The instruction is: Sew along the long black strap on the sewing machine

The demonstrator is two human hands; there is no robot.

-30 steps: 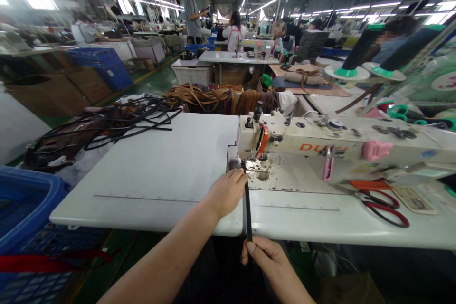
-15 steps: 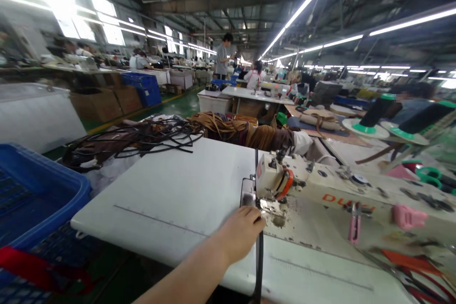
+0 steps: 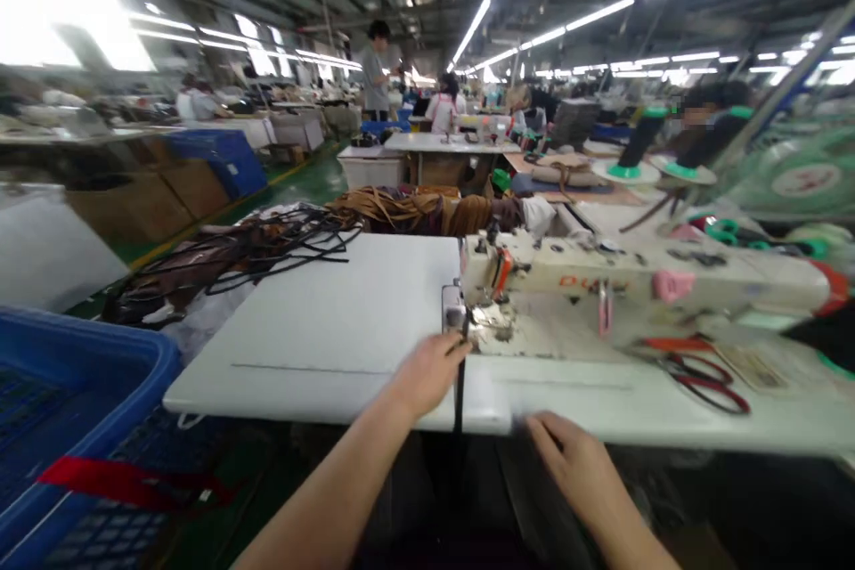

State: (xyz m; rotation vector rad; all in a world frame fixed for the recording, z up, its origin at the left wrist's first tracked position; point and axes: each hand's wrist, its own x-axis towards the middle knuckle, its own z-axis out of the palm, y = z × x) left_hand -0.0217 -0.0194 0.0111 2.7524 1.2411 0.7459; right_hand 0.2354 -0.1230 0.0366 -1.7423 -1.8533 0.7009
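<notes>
A cream sewing machine (image 3: 601, 276) stands on a white table (image 3: 334, 321). A narrow black strap (image 3: 460, 392) runs from under the machine's presser foot over the table's front edge and hangs down. My left hand (image 3: 427, 374) rests on the table beside the needle, fingers curled against the strap's upper end. My right hand (image 3: 574, 463) hovers at the table's front edge, to the right of the strap and apart from it, fingers loosely spread and holding nothing. The picture is blurred by motion.
Red-handled scissors (image 3: 701, 374) lie on the table at the right. A heap of black straps (image 3: 267, 245) and brown straps (image 3: 407, 209) lies behind the table. A blue crate (image 3: 73, 392) stands at the left. Other people work at tables farther back.
My right hand, which held the strap's lower part a second ago and then dropped out of view, is back in view and off the strap. The view swung up and back down.
</notes>
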